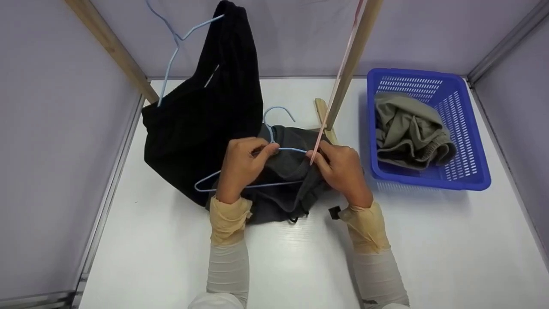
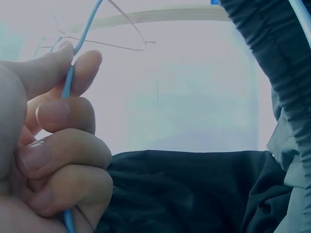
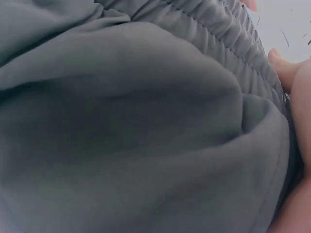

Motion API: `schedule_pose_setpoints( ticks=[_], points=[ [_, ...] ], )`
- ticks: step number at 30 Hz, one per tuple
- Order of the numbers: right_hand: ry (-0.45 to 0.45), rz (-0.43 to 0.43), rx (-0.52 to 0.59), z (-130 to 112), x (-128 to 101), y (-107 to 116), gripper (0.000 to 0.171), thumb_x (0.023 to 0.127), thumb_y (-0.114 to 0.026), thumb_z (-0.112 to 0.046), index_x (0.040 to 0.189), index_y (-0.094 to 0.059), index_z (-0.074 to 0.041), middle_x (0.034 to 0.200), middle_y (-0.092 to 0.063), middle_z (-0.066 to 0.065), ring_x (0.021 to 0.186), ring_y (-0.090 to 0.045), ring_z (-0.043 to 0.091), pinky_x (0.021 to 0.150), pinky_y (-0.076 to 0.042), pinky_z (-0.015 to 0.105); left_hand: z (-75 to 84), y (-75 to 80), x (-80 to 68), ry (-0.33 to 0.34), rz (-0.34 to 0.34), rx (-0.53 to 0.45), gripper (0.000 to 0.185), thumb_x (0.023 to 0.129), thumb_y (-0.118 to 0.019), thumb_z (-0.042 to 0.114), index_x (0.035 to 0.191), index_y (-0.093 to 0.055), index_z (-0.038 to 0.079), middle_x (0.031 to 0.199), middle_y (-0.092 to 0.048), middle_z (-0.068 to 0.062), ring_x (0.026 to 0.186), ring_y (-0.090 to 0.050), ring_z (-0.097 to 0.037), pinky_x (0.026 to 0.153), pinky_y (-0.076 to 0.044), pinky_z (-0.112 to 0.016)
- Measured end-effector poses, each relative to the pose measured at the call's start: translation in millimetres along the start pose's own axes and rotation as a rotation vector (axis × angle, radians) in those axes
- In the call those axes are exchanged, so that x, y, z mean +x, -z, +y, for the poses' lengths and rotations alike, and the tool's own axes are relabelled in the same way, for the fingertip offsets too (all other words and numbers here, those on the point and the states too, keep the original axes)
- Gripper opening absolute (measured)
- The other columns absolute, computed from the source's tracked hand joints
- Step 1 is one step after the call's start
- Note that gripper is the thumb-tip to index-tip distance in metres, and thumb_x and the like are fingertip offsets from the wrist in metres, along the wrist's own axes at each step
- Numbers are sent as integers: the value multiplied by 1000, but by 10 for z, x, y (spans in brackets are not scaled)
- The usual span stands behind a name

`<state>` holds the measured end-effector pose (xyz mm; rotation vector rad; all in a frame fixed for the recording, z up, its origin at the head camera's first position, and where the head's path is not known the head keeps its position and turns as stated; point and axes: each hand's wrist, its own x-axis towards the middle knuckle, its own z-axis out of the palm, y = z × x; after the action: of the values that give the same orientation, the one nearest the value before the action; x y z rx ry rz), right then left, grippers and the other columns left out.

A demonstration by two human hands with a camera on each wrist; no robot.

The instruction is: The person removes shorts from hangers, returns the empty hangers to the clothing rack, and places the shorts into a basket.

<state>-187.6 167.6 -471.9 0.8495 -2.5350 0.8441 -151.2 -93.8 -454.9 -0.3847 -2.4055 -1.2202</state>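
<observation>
My left hand [image 1: 242, 165] pinches a blue wire hanger [image 1: 292, 149] just below its hook, thumb against forefinger. The left wrist view shows the other fingers curled around the same wire. Dark grey elastic-waist trousers [image 1: 279, 206] lie bunched under both hands, partly over the hanger. My right hand [image 1: 343, 171] grips their waistband near the hanger's right shoulder. In the right wrist view the grey cloth [image 3: 146, 121] fills most of the picture, its gathered waistband [image 3: 228, 53] running up to my thumb; the hanger's right end is hidden there.
A black garment [image 1: 193, 128] hangs on another blue hanger [image 1: 169, 68] at left. A pink hanger [image 1: 339, 81] slants down before a wooden post [image 1: 354, 60], close to my right fingers. The blue basket [image 1: 429, 185] at right holds olive clothing [image 1: 407, 128].
</observation>
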Motion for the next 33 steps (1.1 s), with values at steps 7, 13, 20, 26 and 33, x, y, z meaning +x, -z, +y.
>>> schedule_pose_setpoints(
  ticks=[7, 13, 20, 26, 33],
  points=[
    [-20, 39, -24, 98, -17, 26, 54, 107, -48, -57, 88, -61, -8, 58, -46, 4, 54, -51, 24, 56, -32, 34, -25, 70, -23, 6, 24, -11, 38, 102, -73, 33, 74, -76, 9, 67, -68, -6, 61, -52, -11, 64, -44, -22],
    [-58, 87, -9, 138, -18, 62, 43, 108, -57, -45, 91, -66, -7, 59, -52, 7, 54, -55, 24, 56, -36, 36, -25, 122, -38, 14, 33, -24, 38, 102, -73, 33, 74, -75, 7, 66, -64, -7, 62, -51, -10, 65, -45, -21],
    [-96, 123, -4, 173, -16, 95, 23, 105, -67, -28, 93, -71, -9, 63, -62, 10, 57, -61, 26, 58, -44, 41, -31, 159, -51, 14, 56, -41, 36, 101, -75, 29, 73, -75, 6, 66, -65, -8, 62, -52, -11, 66, -45, -20],
    [-95, 164, -1, 190, -12, 111, 19, 104, -69, -23, 95, -73, -8, 72, -71, 12, 65, -69, 29, 65, -54, 47, -31, 175, -50, -2, 61, -40, 35, 101, -74, 29, 73, -76, 8, 67, -67, -8, 62, -53, -10, 65, -45, -20],
    [-118, 183, -3, 201, -4, 124, 21, 105, -67, -24, 94, -72, -8, 74, -72, 13, 68, -70, 32, 67, -55, 48, -49, 227, -59, 9, 71, -40, 36, 102, -73, 29, 73, -76, 7, 67, -66, -8, 63, -54, -10, 66, -45, -18]
  ],
)
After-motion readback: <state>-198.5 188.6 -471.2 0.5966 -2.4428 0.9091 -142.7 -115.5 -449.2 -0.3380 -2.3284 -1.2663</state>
